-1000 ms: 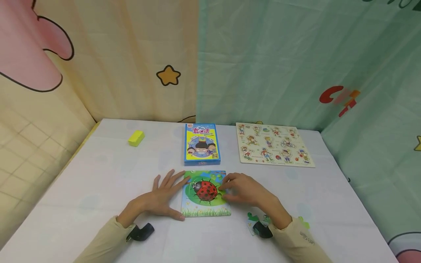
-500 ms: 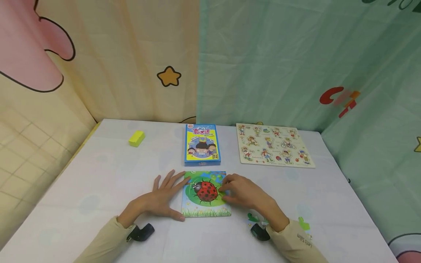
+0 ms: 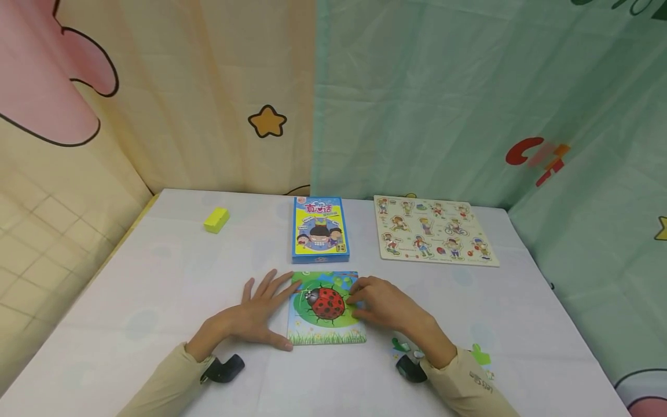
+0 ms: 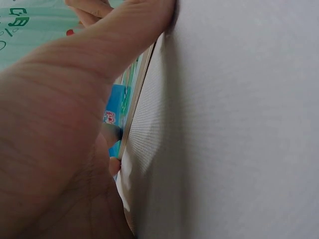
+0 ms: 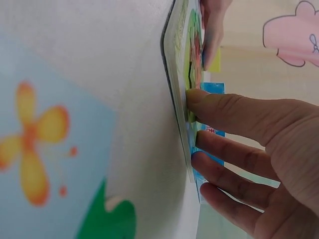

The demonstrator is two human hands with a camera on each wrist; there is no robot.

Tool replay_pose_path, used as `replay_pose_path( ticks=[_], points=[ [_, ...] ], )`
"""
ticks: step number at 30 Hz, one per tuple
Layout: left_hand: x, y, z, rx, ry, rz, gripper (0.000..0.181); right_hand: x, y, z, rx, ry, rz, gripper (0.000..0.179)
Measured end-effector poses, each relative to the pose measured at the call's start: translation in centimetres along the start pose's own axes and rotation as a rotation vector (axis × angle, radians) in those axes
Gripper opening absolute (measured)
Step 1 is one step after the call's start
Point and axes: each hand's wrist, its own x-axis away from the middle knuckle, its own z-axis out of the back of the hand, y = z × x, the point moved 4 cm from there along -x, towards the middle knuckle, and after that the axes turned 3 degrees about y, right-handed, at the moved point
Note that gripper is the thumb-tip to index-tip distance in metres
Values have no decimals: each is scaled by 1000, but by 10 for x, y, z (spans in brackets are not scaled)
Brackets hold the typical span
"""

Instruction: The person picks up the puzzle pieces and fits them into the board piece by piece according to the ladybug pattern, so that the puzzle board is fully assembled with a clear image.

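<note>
A square ladybug puzzle [image 3: 325,304] lies flat in front of me. My left hand [image 3: 255,315] has its fingers spread, fingertips at the puzzle's upper left edge and thumb by its near left corner. In the left wrist view, the thumb [image 4: 124,35] covers much of the puzzle's edge. My right hand [image 3: 385,304] is over the puzzle's right side, thumb and index finger pinching a small yellow-green puzzle piece [image 5: 191,116] at the surface. The other fingers bend along the right edge in the right wrist view.
Loose puzzle pieces [image 3: 400,346] lie partly hidden by the right wrist, with a green piece [image 3: 482,354] right of the sleeve. Behind the puzzle are a blue card box [image 3: 320,230], a peg puzzle board [image 3: 435,230] and a yellow block [image 3: 216,220]. Curtains hang behind the table.
The right wrist and sleeve have shifted slightly left, showing more of the green piece on the right. The left hand and the ladybug puzzle stay put.
</note>
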Motion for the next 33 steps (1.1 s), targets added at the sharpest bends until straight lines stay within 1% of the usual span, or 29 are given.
replay_pose_path(
  ticks=[6,10,18,25,33],
  points=[
    [0,-1,-1,3,-7,4,120,1,-1,-2,9,-17,-18,22],
    [1,-1,-1,7,-4,5,120,0,-2,-2,25,-22,-8,22],
    [2,0,-2,50,-5,-10,116,-3,-2,-2,69,-39,0,20],
    [1,0,0,54,-8,-2,116,-6,-1,1,95,-57,13,19],
    [1,0,1,53,-9,-8,117,-10,-3,2,126,-96,19,19]
  ],
)
